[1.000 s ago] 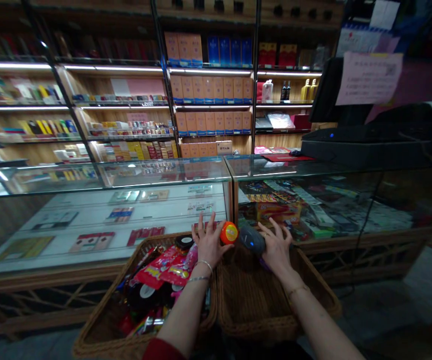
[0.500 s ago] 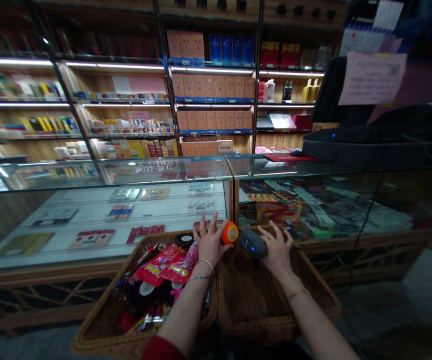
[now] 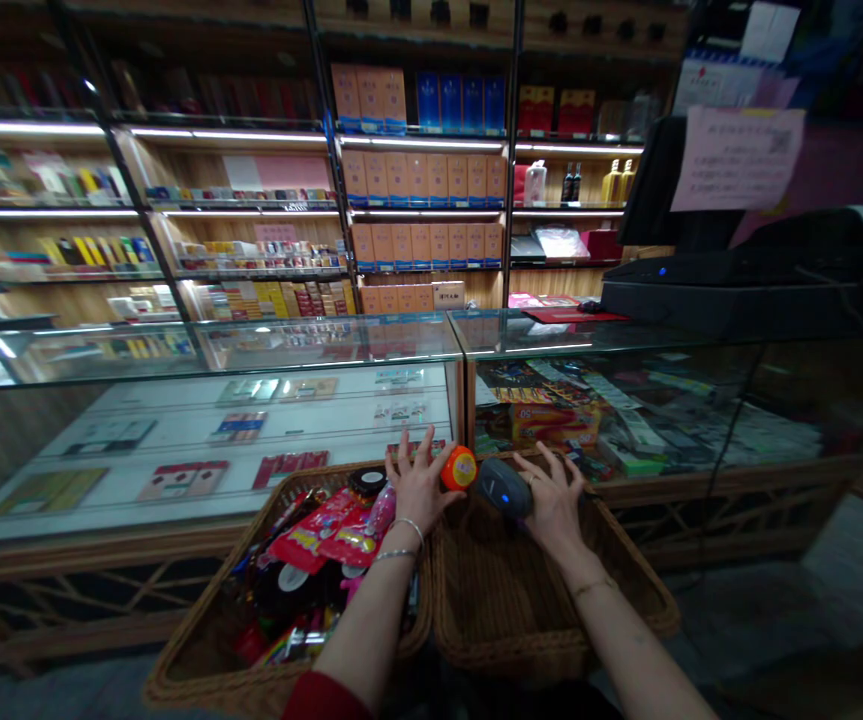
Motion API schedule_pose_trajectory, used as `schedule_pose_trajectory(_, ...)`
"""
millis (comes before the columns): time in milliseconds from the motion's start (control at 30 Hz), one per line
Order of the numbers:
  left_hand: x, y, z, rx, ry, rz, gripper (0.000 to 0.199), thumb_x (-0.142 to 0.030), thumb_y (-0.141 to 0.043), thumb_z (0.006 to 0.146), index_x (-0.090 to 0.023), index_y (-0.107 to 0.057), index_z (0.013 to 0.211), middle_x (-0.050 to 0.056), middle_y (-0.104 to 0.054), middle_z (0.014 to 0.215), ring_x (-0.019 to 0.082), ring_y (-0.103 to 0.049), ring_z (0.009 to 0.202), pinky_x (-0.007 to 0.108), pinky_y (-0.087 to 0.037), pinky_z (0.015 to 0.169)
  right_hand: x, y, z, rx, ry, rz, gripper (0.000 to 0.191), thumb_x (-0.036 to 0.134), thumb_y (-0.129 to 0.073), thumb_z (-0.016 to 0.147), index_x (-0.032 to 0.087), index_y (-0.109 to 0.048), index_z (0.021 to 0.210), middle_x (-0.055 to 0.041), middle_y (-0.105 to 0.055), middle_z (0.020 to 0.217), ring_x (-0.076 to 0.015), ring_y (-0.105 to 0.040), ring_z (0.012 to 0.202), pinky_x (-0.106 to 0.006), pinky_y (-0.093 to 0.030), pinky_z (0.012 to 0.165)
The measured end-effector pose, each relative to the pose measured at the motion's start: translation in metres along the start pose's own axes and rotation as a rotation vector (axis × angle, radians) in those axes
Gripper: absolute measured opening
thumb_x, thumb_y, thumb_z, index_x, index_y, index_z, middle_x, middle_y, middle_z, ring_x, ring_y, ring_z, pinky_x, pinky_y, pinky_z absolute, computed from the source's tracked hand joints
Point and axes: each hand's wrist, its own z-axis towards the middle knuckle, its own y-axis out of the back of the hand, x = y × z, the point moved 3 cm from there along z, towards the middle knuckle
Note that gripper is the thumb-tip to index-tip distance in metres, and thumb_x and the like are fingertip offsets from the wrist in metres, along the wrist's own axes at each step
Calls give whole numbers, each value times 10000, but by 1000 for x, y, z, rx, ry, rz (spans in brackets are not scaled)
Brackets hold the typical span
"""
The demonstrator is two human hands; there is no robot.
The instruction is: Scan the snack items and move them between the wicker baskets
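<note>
My left hand [image 3: 417,482] pinches a small orange round container [image 3: 459,468] with a yellow label between thumb and fingers. Facing it from the right is a dark grey handheld barcode scanner [image 3: 504,487] with a blue light, gripped in my right hand [image 3: 551,497]. A narrow gap separates the scanner's head from the container. Below my left forearm stands a wicker basket [image 3: 198,625] filled with pink snack bags [image 3: 318,540], a black-lidded jar [image 3: 368,481] and other packets. The second wicker basket [image 3: 551,645] lies under my right hand, its brown woven bottom showing.
A glass display counter [image 3: 326,345] runs across, just beyond the baskets. On its right end rests a dark cash-register machine [image 3: 731,290] with a paper sheet [image 3: 738,158] on its screen. Lit shelves [image 3: 427,207] of boxes and bottles line the back wall.
Both hands, the orange container and the scanner hold nearly the same position. The view has shifted only very slightly.
</note>
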Motion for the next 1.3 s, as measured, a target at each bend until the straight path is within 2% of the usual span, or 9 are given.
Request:
schedule_pose_trajectory(433, -2, 2, 0, 6, 7, -2, 852, -519, -833, 607, -439, -504, 1389, 58, -365, 1585, 451, -120, 1486, 739, -166, 1111, 0, 0, -1, -1, 24, -54, 306, 95, -524, 691, 239, -685, 907, -40, -709, 1224, -272, -400, 1381, -545, -199, 1109)
schedule_pose_trajectory(933, -1, -1, -1, -4, 3, 1, 882, -524, -845, 591, -448, -491, 1395, 26, -327, 1605, 449, -102, 1490, 729, -146, 1127, 4, 2, -1, 0, 37, 31, 271, 110, -516, 742, 250, -696, 887, -20, -710, 1224, -281, -403, 1386, -541, -158, 1124)
schedule_pose_trajectory(1300, -2, 3, -1, -3, 28, -8, 891, -518, -850, 582, -449, -491, 1395, 19, -343, 1598, 442, -124, 1488, 721, -143, 1136, 1, -2, -2, -71, 66, -6, 273, 93, -527, 716, 230, -689, 888, -31, -705, 1234, -277, -415, 1371, -516, -154, 1123)
